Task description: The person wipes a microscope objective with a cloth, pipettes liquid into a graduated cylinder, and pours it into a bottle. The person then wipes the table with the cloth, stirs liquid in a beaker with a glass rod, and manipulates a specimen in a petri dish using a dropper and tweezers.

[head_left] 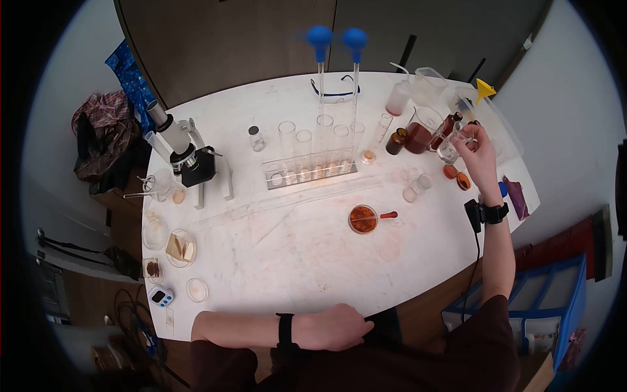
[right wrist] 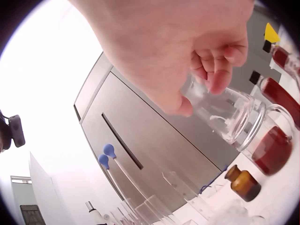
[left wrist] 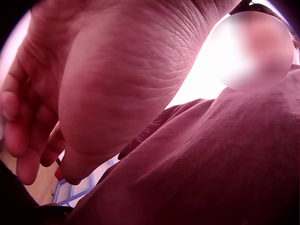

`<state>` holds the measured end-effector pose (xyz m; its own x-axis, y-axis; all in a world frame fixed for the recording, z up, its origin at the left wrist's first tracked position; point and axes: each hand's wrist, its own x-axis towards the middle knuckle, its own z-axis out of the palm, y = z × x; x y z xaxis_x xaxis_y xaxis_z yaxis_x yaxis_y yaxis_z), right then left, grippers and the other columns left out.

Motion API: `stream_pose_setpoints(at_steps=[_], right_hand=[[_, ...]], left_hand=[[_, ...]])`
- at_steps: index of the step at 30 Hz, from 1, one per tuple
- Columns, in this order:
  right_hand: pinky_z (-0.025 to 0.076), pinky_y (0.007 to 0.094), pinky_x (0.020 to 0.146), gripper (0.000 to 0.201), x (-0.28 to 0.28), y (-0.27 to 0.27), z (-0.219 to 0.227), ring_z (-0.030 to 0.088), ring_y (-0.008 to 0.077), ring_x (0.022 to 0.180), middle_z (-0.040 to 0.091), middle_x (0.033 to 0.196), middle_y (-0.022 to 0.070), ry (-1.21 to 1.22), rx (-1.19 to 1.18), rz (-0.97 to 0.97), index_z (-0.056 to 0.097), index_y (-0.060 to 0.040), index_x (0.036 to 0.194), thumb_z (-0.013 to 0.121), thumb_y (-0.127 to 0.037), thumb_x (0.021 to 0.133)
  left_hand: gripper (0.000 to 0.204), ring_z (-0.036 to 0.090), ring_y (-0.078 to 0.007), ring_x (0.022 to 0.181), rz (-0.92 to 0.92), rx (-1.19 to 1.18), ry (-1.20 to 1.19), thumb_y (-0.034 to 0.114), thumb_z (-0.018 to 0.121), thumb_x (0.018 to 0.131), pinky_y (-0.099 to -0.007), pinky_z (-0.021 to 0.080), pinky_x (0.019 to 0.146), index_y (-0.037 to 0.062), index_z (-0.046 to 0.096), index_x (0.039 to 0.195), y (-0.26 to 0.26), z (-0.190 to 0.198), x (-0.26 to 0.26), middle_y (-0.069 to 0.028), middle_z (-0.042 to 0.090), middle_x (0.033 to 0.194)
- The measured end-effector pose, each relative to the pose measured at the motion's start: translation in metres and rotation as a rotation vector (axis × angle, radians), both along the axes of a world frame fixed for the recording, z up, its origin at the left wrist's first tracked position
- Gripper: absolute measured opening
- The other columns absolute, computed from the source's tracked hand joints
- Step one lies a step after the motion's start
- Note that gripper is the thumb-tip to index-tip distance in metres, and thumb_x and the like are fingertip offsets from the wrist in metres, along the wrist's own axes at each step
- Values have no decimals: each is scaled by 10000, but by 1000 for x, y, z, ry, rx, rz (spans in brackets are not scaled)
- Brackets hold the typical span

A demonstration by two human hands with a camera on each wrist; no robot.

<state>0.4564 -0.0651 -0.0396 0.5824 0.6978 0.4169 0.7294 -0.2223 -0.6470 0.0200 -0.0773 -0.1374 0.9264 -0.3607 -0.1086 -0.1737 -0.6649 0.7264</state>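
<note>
Dark maroon shirt [head_left: 392,359] lies nearest the camera, on the body side of the left hand [head_left: 333,326]. Just left of the right hand [head_left: 479,153] stands a beaker [head_left: 421,134] of dark red liquid, then an amber bottle [head_left: 396,142]; a yellow funnel [head_left: 484,90] sits beyond that hand. Farther left are a test-tube rack [head_left: 312,173] and, nearer the body, a round dish [head_left: 363,219] with a red-bulbed dropper [head_left: 388,215] beside it. Right arm extends forward; thumb and bent fingers pinch a flask [right wrist: 222,112] by its narrow end, wide base pointing away from the hand. Contact between flask and beaker cannot be determined. Left arm is folded across the body, fingers relaxed, loosely bent, holding nothing. Flask: clear, flared glass. Bench [head_left: 274,261]: white, smooth, pinkish smudges. Dish contents: orange-brown, uneven.
</note>
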Motion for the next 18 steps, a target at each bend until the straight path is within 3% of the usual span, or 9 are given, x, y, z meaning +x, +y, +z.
stream_pose_setpoints(at_steps=[3, 5, 6, 8, 12, 13, 15, 18], right_hand=[[535, 276, 669, 450, -9, 31, 47, 661, 108, 762, 721, 1072, 71, 45, -12, 37, 629, -21, 1239, 798, -281, 913], [570, 313, 754, 549, -3, 63, 64, 711, 151, 882, 731, 1155, 104, -183, -99, 45, 620, -13, 1289, 792, -349, 892], [570, 313, 754, 549, -4, 80, 69, 711, 151, 882, 731, 1155, 104, -183, -94, 49, 620, -13, 1289, 792, -349, 892], [581, 373, 879, 603, -10, 114, 75, 731, 226, 1015, 730, 1233, 130, -230, -122, 83, 615, -4, 1322, 774, -373, 872], [560, 417, 975, 573, -11, 172, 64, 720, 320, 1112, 739, 1211, 152, -289, -227, 154, 636, -15, 1333, 761, -312, 860], [560, 417, 975, 573, -10, 183, 59, 720, 320, 1112, 739, 1211, 152, -294, -220, 166, 636, -15, 1333, 761, -312, 860], [563, 397, 971, 556, -6, 208, 51, 724, 319, 1098, 747, 1157, 164, -402, -469, 246, 655, -7, 1300, 771, -311, 849], [573, 381, 941, 538, -14, 229, 39, 731, 319, 1058, 757, 1138, 178, -414, -638, 339, 691, 8, 1231, 785, -323, 816]], left_hand=[[287, 656, -424, 693, -2, 4, -28, 264, 672, 1007, -518, 528, 645, -4, 579, 968, 2, 2, -2, -173, 614, 662], [286, 658, -423, 693, 4, 11, -24, 264, 673, 1007, -518, 529, 645, -4, 580, 970, 2, 3, -2, -172, 614, 661], [284, 659, -421, 693, 6, 16, -19, 263, 673, 1006, -517, 530, 645, -4, 582, 972, 2, 3, -1, -170, 614, 660], [287, 664, -422, 709, -4, 29, -11, 267, 670, 1009, -518, 533, 654, -4, 582, 974, 3, 6, 0, -174, 621, 675], [297, 683, -420, 772, -27, 30, 26, 282, 655, 1018, -522, 545, 696, -10, 598, 1004, 5, 9, -1, -185, 655, 742], [297, 683, -420, 772, -14, 36, 23, 282, 655, 1018, -522, 545, 696, -10, 598, 1004, 4, 8, -2, -185, 655, 742], [307, 693, -419, 809, -28, 38, 29, 288, 653, 1016, -525, 555, 728, -16, 614, 1038, 3, 2, -1, -186, 675, 784], [307, 698, -418, 814, -45, 50, 1, 279, 664, 1004, -528, 559, 738, -22, 624, 1049, 3, -2, 0, -183, 684, 794]])
